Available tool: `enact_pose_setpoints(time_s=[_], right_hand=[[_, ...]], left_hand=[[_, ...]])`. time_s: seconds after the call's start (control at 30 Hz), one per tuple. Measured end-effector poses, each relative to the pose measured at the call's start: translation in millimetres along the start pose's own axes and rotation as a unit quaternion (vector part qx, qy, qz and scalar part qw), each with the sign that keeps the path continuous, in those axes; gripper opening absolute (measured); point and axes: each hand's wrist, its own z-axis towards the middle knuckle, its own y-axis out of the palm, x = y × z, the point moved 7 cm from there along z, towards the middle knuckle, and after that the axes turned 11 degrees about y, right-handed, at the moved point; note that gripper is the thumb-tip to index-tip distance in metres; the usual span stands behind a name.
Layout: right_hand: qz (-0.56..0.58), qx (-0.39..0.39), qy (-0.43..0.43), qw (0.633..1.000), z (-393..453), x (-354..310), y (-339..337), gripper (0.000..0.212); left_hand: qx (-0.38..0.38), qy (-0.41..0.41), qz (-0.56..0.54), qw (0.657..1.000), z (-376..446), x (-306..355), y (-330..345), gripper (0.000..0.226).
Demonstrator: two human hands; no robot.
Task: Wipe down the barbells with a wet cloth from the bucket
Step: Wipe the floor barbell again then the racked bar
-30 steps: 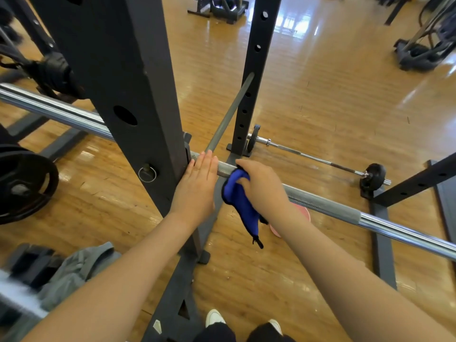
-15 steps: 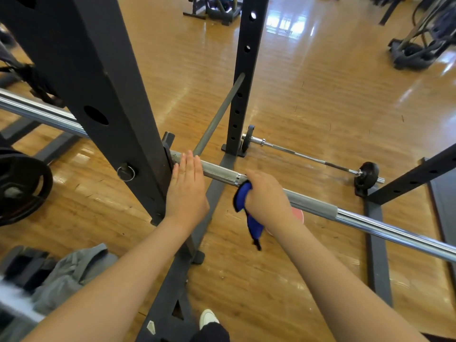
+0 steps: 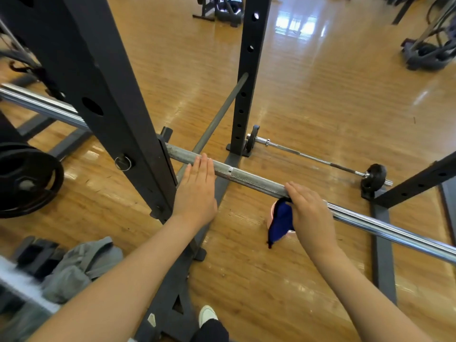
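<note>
- The right hand (image 3: 309,213) is gripping a blue cloth (image 3: 281,219) against the barbell (image 3: 254,180).
- The left hand (image 3: 197,191) is lying flat, fingers straight, touching the barbell beside the rack post (image 3: 103,95).
- A smaller barbell (image 3: 318,157) is lying on the floor farther away; grey clothing (image 3: 81,267) is sitting near left.

right hand (image 3: 309,213), cloth (image 3: 281,219) slid rightward along barbell (image 3: 256,180)

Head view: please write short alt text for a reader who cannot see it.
A person's right hand wraps a blue cloth around a racked barbell, while the left hand rests flat on the bar beside the black rack post. A smaller barbell lies on the wooden floor behind.
</note>
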Motion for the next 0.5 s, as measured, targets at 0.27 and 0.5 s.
enact_pose_setpoints(time_s=[0.27,0.5], right_hand=[[0.008,-0.048,-0.059,0.997,32,-76,41,0.049],[-0.082,-0.088,-0.177,0.977,68,-190,82,0.056]], left_hand=[[0.019,-0.012,-0.083,0.996,-16,-30,1,0.074],[0.007,-0.006,-0.071,0.997,-33,-44,4,0.079]])
